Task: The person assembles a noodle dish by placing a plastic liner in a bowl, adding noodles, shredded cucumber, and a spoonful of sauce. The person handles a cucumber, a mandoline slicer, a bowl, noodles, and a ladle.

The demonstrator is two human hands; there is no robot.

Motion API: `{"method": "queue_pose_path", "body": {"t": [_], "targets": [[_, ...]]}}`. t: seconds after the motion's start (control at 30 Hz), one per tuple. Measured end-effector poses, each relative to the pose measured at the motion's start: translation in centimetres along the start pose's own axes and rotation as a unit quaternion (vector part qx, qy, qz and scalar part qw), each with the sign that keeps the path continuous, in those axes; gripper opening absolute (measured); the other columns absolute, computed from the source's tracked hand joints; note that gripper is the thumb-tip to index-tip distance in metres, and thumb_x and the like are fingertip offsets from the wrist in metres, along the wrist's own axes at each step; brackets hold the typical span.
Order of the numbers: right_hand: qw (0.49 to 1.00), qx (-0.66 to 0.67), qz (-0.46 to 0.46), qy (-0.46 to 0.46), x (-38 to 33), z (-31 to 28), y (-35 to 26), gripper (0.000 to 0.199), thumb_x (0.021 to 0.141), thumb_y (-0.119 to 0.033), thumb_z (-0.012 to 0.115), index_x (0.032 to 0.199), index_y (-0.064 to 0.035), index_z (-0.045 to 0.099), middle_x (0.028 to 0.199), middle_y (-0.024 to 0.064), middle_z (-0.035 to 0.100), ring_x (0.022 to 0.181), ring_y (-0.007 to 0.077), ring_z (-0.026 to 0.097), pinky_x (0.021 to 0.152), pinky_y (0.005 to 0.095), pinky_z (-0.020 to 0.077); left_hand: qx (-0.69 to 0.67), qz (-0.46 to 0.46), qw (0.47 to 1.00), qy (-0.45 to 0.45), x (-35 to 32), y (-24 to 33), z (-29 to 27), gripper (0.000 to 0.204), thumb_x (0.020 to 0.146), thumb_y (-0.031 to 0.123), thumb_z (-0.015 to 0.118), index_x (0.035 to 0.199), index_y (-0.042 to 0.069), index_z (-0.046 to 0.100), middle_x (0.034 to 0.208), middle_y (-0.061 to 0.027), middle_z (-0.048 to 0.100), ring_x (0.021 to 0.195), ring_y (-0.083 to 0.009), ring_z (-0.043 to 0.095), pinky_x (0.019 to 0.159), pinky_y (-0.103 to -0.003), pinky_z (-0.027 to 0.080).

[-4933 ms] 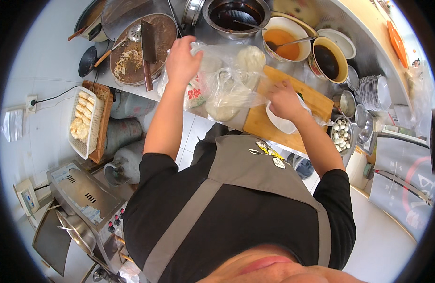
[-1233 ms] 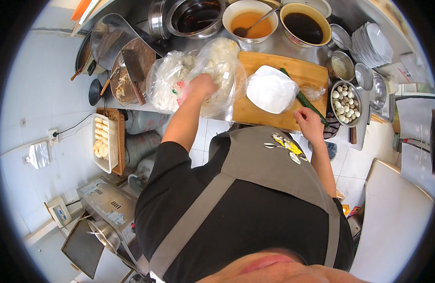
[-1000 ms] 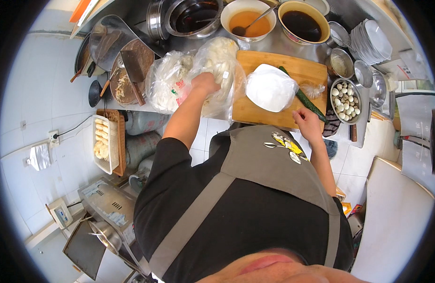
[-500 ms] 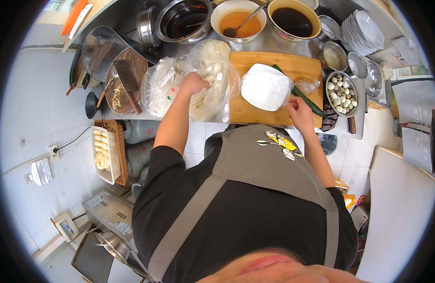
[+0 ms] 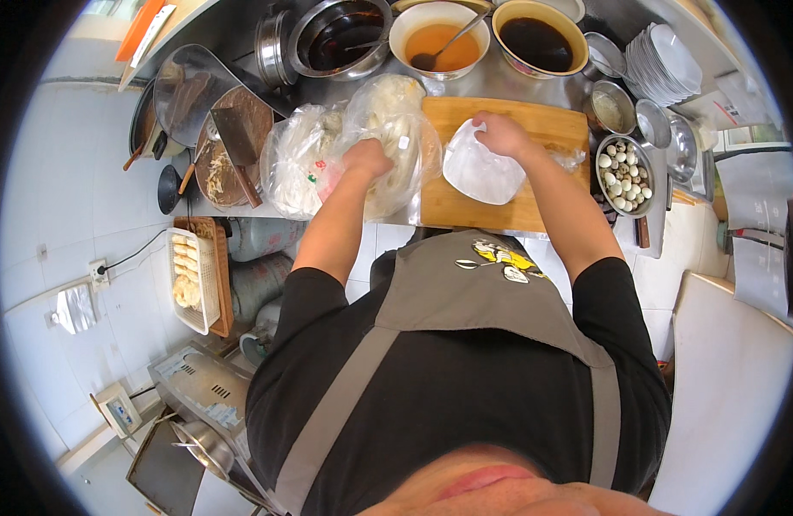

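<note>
My left hand [image 5: 368, 157] rests with curled fingers on a clear plastic bag [image 5: 396, 112] of pale, strand-like food. Another plastic bag [image 5: 291, 163] of whitish food lies against it on the left. On the wooden cutting board [image 5: 443, 211] sits a white plate [image 5: 486, 176], its surface wrinkled as if covered in thin plastic. My right hand [image 5: 502, 135] pinches at the plate's far edge, fingers pressed together. Beneath my right forearm the cucumber is hidden; a bit of crumpled clear plastic [image 5: 570, 159] shows beside the arm.
A cleaver [image 5: 233, 138] lies on a round chopping block [image 5: 254, 112] at left. Along the back stand bowls of dark sauce [image 5: 534, 43] and orange liquid [image 5: 448, 52]. At right are a bowl of small eggs [image 5: 624, 176] and stacked white plates [image 5: 663, 64].
My right hand has moved from the plate's near right side to its far edge, so its forearm now crosses the board. The left hand has shifted slightly right and nearer on the bag.
</note>
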State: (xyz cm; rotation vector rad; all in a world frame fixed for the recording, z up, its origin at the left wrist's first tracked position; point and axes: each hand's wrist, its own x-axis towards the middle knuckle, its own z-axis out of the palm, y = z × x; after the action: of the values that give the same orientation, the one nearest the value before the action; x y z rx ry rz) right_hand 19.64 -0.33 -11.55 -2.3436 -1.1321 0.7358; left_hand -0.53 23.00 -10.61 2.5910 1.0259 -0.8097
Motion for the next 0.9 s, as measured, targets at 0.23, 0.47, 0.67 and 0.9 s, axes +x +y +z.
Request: {"method": "queue_pose_path", "body": {"t": [0.23, 0.47, 0.67, 0.9], "targets": [[0.978, 0.202, 0.049, -0.026, -1.9, -2.0, 0.5, 0.022, 0.090, -0.020, 0.063, 0.101, -0.0022, 0.068, 0.081, 0.0115, 0.069, 0.069, 0.0185, 0.066, 0.066, 0.0337, 0.0515, -0.020, 0.008, 1.000, -0.015, 0.6, -0.6, 0.2, 0.051, 0.072, 0.036, 0.074, 0.112, 0.004, 0.072, 0.120, -0.0158, 0.069, 0.111, -0.0298, 0.067, 0.093, -0.039, 0.053], [0.925, 0.361, 0.023, 0.112, -9.5, -1.7, 3.2, 0.023, 0.093, -0.021, 0.063, 0.096, 0.0024, 0.066, 0.072, 0.0069, 0.066, 0.062, 0.0122, 0.060, 0.059, 0.0283, 0.0475, -0.087, 0.040, 0.995, 0.013, 0.3, -2.0, -2.3, 0.045, 0.066, 0.035, 0.075, 0.099, 0.003, 0.075, 0.105, -0.0191, 0.072, 0.099, -0.0309, 0.069, 0.086, -0.039, 0.055], [0.923, 0.290, 0.247, 0.062, -15.0, 0.9, 4.9, 0.038, 0.094, -0.036, 0.064, 0.099, 0.0016, 0.066, 0.068, 0.0066, 0.065, 0.051, 0.0120, 0.055, 0.047, 0.0276, 0.0422, -0.231, 0.092, 0.959, 0.136, -3.3, -4.8, -7.2, 0.036, 0.065, 0.030, 0.073, 0.082, -0.002, 0.073, 0.070, -0.0171, 0.068, 0.064, -0.0265, 0.064, 0.063, -0.038, 0.052], [0.854, 0.457, 0.246, 0.029, -14.6, 2.4, 3.2, 0.046, 0.095, -0.045, 0.063, 0.102, 0.0003, 0.063, 0.069, 0.0083, 0.066, 0.044, 0.0110, 0.052, 0.040, 0.0253, 0.0391, -0.358, 0.101, 0.909, 0.187, -6.7, -4.4, -12.4, 0.027, 0.070, 0.018, 0.072, 0.088, -0.002, 0.074, 0.067, -0.0056, 0.066, 0.063, -0.0121, 0.059, 0.062, -0.031, 0.049]]}}
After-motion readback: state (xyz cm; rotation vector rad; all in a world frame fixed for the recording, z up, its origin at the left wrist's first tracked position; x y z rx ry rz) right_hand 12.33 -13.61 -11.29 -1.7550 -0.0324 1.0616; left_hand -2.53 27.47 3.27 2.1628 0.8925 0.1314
